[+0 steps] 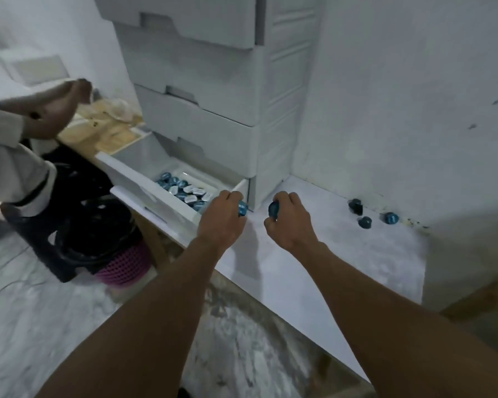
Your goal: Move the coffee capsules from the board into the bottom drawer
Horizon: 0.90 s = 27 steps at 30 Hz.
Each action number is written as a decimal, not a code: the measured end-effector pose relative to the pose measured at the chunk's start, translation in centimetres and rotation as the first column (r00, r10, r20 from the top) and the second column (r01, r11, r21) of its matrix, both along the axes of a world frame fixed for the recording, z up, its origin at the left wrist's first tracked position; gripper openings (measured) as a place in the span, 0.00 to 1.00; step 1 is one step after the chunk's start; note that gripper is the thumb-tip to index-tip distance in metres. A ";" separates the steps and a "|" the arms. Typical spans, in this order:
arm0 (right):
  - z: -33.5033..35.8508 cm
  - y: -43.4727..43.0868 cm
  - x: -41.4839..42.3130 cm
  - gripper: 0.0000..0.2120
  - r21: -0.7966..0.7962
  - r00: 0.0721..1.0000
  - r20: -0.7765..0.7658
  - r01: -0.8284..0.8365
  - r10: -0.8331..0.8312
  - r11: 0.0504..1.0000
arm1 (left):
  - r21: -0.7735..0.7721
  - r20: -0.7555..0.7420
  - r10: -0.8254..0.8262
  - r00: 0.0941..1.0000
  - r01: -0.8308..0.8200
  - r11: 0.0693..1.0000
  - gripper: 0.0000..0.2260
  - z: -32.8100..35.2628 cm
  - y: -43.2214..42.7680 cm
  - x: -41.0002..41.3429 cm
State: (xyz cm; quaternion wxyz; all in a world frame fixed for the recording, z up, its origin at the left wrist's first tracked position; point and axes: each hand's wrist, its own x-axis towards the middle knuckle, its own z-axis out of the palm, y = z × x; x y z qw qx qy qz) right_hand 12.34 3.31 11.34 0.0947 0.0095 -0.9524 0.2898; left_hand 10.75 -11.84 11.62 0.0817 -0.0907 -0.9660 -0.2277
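my left hand [223,222] is curled round one blue capsule [242,208], my right hand [289,222] round a second capsule [273,210]; light, stiff little cups, likely slick, best pinched by the sides.

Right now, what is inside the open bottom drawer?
Blue coffee capsules, some showing white tops, lie heaped in the bottom drawer. Its rear, under the cabinet, is hidden.

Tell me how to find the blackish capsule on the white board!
Find the white drawer tower, then follow the white board rightward along the wall. Of three loose capsules there, the blackish capsule is leftmost and almost black, while the front capsule and the right capsule are bright blue.
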 end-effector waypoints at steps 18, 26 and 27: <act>0.7 -23.5 -13.7 0.16 -0.006 1.000 0.028 0.006 -0.006 1.000 | -0.028 -0.025 -0.091 0.995 0.091 0.995 0.17 1.4 -23.0 -15.3; -1.9 -26.5 -20.3 0.18 0.002 0.989 0.123 0.080 -0.079 0.997 | -0.038 0.027 -0.175 0.984 0.176 0.984 0.20 -0.6 -25.3 -22.3; -2.4 -26.7 -21.4 0.18 -0.006 0.989 0.125 0.082 -0.081 0.997 | -0.044 0.035 -0.176 0.984 0.178 0.983 0.20 -0.7 -25.3 -23.2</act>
